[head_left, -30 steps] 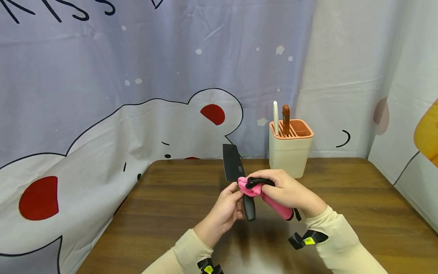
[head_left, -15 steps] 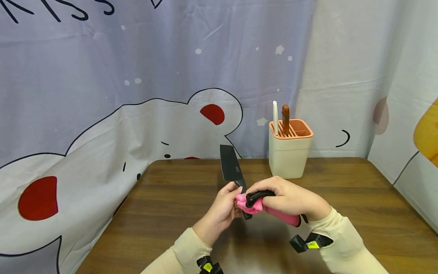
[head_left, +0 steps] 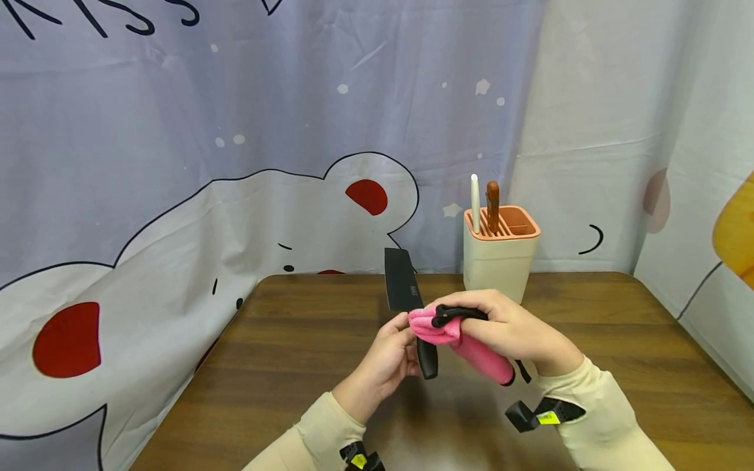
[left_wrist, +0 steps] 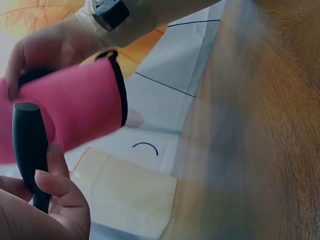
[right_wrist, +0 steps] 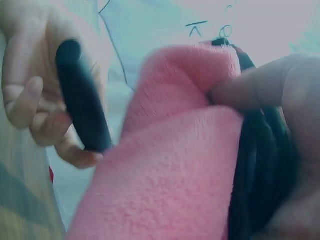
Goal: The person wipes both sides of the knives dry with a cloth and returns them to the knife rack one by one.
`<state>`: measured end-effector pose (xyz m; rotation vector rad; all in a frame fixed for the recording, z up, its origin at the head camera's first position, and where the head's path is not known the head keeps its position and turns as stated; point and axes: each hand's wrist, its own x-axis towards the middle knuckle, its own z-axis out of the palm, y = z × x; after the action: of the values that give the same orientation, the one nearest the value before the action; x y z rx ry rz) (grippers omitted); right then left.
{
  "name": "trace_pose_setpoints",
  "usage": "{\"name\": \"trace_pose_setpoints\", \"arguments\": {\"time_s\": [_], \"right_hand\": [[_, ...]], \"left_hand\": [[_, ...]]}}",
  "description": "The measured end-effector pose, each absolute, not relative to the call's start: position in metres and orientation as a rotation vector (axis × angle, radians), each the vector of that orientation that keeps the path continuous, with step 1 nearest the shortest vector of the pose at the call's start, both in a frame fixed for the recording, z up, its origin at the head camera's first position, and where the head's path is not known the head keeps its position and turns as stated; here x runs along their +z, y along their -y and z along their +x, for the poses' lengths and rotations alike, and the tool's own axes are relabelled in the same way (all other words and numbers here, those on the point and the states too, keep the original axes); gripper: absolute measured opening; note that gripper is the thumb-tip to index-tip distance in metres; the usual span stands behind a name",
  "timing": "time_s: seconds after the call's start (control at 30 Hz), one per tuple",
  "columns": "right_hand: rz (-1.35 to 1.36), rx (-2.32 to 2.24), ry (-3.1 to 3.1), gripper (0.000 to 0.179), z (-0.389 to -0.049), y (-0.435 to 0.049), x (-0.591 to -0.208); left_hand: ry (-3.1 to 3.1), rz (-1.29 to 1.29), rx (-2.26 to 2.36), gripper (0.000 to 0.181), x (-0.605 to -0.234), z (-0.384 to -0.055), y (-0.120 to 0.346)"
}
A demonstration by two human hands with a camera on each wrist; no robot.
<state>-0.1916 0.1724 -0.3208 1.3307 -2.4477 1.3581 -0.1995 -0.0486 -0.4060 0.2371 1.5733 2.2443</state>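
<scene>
A black cleaver [head_left: 402,281], blade pointing away from the person, is held up above the table. My left hand [head_left: 379,366] pinches it where handle and blade meet, and the handle butt [left_wrist: 28,120] sticks out free in the left wrist view. On the right, my right hand [head_left: 509,327] grips a folded pink cloth [head_left: 483,358] with black edging. Fuzzy pile shows on this cloth [right_wrist: 165,170] in the right wrist view, where the fingers press into its fold. Its bunched end overlaps the upper handle in the head view, right beside the left fingertips.
Behind the right hand stands a cream knife block [head_left: 497,265] with an orange slotted top. A white-handled knife [head_left: 474,203] and a brown-handled one [head_left: 493,206] stand in its slots. The wooden table [head_left: 294,340] ends at a printed curtain [head_left: 265,222].
The right hand drew the cloth down the cleaver's handle, then back up and slightly right. The blade tipped left and returned. The left hand kept its grip.
</scene>
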Motion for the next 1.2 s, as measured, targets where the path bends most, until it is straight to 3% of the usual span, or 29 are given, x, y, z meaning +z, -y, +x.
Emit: {"name": "trace_pose_setpoints", "arguments": {"time_s": [0.17,0.33,0.73,1.2], "right_hand": [[1.128,1.163,2.459,0.044,-0.199,-0.164,-0.331],[1.14,1.008,2.395,0.046,-0.204,-0.155,-0.341],[1.307,0.952,2.37,0.052,-0.195,-0.155,-0.335],[1.46,0.869,2.418,0.056,-0.176,-0.156,-0.326]], "left_hand": [[-1.589,0.281,2.226,0.024,-0.402,-0.194,0.049],[-1.622,0.261,2.228,0.032,-0.4,-0.193,0.049],[-1.612,0.236,2.229,0.013,-0.4,-0.199,0.052],[-1.528,0.242,2.232,0.021,-0.405,-0.208,0.056]]}}
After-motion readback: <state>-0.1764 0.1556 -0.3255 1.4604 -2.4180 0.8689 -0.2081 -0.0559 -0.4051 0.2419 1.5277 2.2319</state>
